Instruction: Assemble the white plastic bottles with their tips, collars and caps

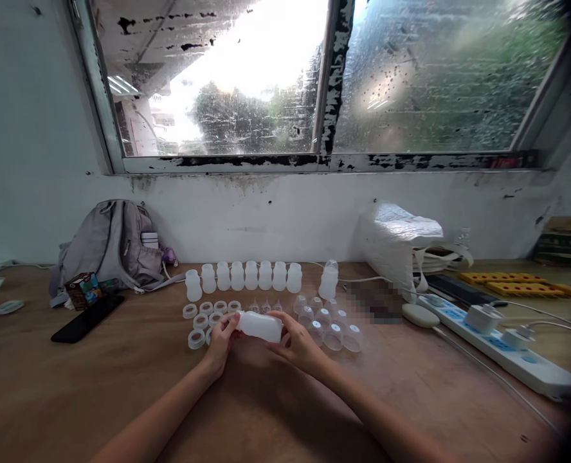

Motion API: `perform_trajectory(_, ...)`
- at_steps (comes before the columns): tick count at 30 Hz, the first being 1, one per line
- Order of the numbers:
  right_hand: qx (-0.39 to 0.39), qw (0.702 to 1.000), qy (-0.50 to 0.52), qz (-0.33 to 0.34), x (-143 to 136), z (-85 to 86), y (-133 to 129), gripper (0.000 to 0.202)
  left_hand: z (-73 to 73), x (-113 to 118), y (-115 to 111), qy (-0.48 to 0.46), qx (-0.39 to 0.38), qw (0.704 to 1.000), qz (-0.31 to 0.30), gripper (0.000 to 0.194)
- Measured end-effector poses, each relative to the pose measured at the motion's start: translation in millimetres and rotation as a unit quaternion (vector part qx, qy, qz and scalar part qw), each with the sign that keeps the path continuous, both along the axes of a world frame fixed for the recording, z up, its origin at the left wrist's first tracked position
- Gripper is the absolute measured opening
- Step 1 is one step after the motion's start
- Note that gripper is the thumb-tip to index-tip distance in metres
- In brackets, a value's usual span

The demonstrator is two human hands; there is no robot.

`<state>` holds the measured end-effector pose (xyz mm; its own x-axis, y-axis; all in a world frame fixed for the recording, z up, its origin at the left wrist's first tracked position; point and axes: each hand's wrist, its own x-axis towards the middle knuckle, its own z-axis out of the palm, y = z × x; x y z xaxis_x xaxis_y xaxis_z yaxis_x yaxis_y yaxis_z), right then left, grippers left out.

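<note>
Two bare forearms were stretched across the wooden table. A small white bottle was held on its side above the table, between the two hands: its neck end was pinched by the left hand, whose fingers were closed on it, while its base was cupped by the right hand. White rings lay just left of it, clear caps just right, and a row of upright bottles stood behind.
</note>
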<state>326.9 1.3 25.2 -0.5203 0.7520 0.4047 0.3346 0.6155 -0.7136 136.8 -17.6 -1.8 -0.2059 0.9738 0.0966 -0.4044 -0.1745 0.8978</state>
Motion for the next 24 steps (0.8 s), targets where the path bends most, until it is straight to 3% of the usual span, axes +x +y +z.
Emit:
perform_trajectory(6, 0.095, 0.991, -0.075, -0.051, -3.8, -12.8, -2.0, 0.048, 0.5, 1.6, -2.2, 0.008, 0.011, 1.000, -0.009, 0.032)
perform_trajectory(11, 0.102, 0.972, -0.193, -0.085, -6.1, -15.4, -8.7, 0.053, -1.9, 3.8, -6.2, 0.041, -0.002, 0.999, -0.015, 0.034)
perform_trajectory(14, 0.097, 0.969, -0.217, -0.071, -8.6, -13.5, -12.9, 0.040, -1.7, 2.9, -7.3, 0.027, -0.008, 0.998, -0.058, 0.030)
perform_trajectory(17, 0.052, 0.983, -0.173, -0.046, -9.8, -10.9, -14.1, 0.036, -1.5, 1.3, -6.2, 0.000, -0.020, 0.995, -0.097, 0.027)
perform_trajectory(20, -0.048, 0.994, -0.095, -0.014, -9.6, -10.5, -13.0, 0.037, -2.3, 0.6, -4.5, -0.017, -0.022, 0.994, -0.107, 0.025)
perform_trajectory(24, -0.171, 0.985, -0.021, 0.002, -8.0, -11.7, -9.4, 0.033, -3.5, 1.1, -4.7, -0.023, -0.029, 0.993, -0.110, 0.025)
